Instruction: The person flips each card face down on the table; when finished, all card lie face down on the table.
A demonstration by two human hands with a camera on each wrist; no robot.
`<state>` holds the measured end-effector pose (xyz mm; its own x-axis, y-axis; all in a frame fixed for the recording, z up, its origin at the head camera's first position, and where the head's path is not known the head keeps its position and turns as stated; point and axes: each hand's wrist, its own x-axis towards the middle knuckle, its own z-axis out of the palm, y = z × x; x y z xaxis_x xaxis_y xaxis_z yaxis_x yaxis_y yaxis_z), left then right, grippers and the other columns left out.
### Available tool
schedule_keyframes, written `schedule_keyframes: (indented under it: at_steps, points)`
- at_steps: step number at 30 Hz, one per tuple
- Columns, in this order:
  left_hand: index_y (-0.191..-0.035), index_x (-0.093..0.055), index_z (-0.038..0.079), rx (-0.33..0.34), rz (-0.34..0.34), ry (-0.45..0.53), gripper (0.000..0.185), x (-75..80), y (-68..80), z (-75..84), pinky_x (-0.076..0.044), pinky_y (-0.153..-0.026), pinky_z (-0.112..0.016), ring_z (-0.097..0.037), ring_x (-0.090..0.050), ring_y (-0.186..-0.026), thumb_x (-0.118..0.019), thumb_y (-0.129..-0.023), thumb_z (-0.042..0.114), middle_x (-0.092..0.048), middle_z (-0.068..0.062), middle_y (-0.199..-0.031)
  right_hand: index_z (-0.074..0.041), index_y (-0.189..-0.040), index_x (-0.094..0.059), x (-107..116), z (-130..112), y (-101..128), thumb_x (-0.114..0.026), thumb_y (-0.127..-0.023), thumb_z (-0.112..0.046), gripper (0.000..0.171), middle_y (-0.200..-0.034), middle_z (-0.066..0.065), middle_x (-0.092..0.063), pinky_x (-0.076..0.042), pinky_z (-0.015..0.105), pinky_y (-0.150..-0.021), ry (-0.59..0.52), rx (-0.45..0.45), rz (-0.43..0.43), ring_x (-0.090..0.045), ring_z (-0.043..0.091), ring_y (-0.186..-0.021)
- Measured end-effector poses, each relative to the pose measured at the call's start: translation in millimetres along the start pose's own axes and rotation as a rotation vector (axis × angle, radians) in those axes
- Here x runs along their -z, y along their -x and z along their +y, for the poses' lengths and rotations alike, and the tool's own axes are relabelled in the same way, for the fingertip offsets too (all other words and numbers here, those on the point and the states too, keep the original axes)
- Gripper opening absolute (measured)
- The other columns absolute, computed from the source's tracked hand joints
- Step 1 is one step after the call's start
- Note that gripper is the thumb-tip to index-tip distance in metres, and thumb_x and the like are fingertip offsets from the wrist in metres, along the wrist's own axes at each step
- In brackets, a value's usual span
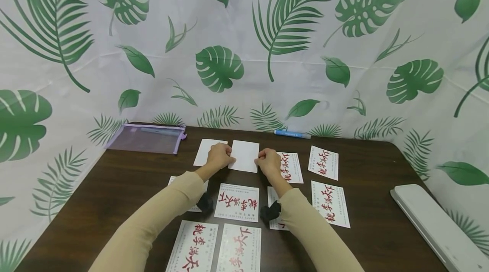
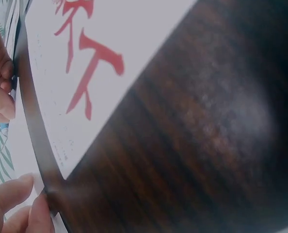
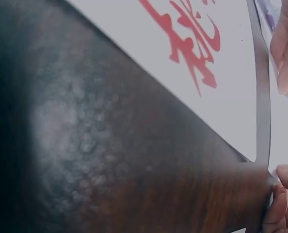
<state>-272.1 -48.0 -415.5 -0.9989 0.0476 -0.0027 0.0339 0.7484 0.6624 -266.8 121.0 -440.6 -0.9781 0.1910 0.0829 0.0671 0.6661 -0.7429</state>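
Observation:
A blank white card point(image 1: 244, 156) is held between both hands near the back of the dark wooden table point(image 1: 114, 187). My left hand point(image 1: 219, 156) pinches its left edge and my right hand point(image 1: 267, 161) pinches its right edge. Another blank card point(image 1: 204, 150) lies just left of it, partly under the left hand. White cards printed with red characters point(image 1: 237, 202) lie face up in rows nearer me. In the left wrist view a red-printed card point(image 2: 86, 63) fills the top, with fingertips point(image 2: 18, 204) at its edge. The right wrist view shows a similar card point(image 3: 197, 58) and fingertips point(image 3: 284, 199).
A purple mesh zip pouch point(image 1: 147, 138) lies at the back left and a blue pen point(image 1: 292, 134) at the back edge. A white flat device point(image 1: 435, 225) sits at the right edge. Leaf-patterned cloth surrounds the table.

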Motion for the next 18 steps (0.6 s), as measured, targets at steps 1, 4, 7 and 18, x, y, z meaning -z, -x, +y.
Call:
schedule_keyframes:
  at_steps: [1,4,7,18]
  points:
    - [-0.096,-0.069,0.000,-0.005,-0.001,-0.007,0.023,0.6,0.4,0.9,-0.050,-0.075,-0.032,-0.016,-0.056,-0.074,-0.076,-0.077,0.010,-0.065,-0.006,-0.082,0.000,-0.084,-0.065,0,0,0,-0.074,-0.075,-0.004,0.013,-0.073,0.009,-0.064,-0.046,0.031,-0.064,0.003,0.003,0.001,-0.057,0.020,-0.069]
    - [-0.093,-0.069,0.000,-0.020,-0.011,-0.030,0.021,0.6,-2.4,1.6,-0.051,-0.075,-0.033,-0.017,-0.056,-0.074,-0.076,-0.076,0.009,-0.065,-0.006,-0.081,0.000,-0.083,-0.064,2,-1,1,-0.074,-0.075,-0.003,0.014,-0.073,0.010,-0.064,-0.046,0.032,-0.065,0.026,0.029,0.007,-0.057,0.021,-0.070]
    - [-0.089,-0.069,0.002,-0.043,-0.016,-0.053,0.019,-3.4,-11.2,-2.9,-0.051,-0.074,-0.034,-0.018,-0.058,-0.074,-0.078,-0.074,0.009,-0.065,-0.005,-0.080,0.001,-0.084,-0.062,4,-3,1,-0.074,-0.074,-0.002,0.015,-0.074,0.011,-0.065,-0.047,0.034,-0.066,0.034,0.049,0.007,-0.059,0.022,-0.070]
    - [-0.066,-0.059,0.002,-0.084,-0.024,-0.144,0.021,1.3,-6.1,8.1,-0.042,-0.054,-0.027,-0.016,-0.049,-0.058,-0.075,-0.076,0.010,-0.055,-0.004,-0.062,0.002,-0.087,-0.063,9,-1,1,-0.074,-0.076,-0.004,0.017,-0.072,0.010,-0.063,-0.045,0.030,-0.061,0.024,0.076,0.013,-0.058,0.021,-0.067]
